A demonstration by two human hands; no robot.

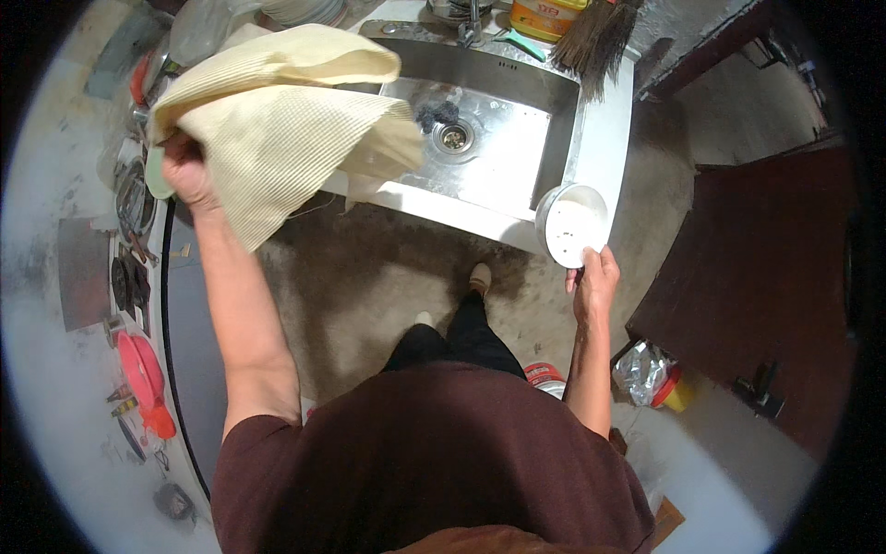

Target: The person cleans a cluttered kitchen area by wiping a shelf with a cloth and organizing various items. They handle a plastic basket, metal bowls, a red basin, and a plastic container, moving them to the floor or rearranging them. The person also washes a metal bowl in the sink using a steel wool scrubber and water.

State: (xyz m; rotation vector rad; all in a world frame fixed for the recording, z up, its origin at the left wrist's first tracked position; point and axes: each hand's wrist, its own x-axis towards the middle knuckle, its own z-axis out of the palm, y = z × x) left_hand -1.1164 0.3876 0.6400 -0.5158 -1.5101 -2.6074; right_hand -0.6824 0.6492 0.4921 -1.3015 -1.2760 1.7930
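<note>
A pale yellow ribbed cloth hangs spread and folded over at the upper left, gripped by my raised left hand. Its far part covers the left side of the steel sink. My fingers are partly hidden in its folds. At the sink's near right corner, my right hand pinches the near rim of a small white bowl. The bowl tips toward me, and a few dark specks show on its pale inside. Whether the bowl touches the counter I cannot tell.
In the sink, a dark scrubber lies beside the drain. Behind it stand a faucet, a yellow tub and a straw brush. A pink basket sits along the left counter; a dark door stands right.
</note>
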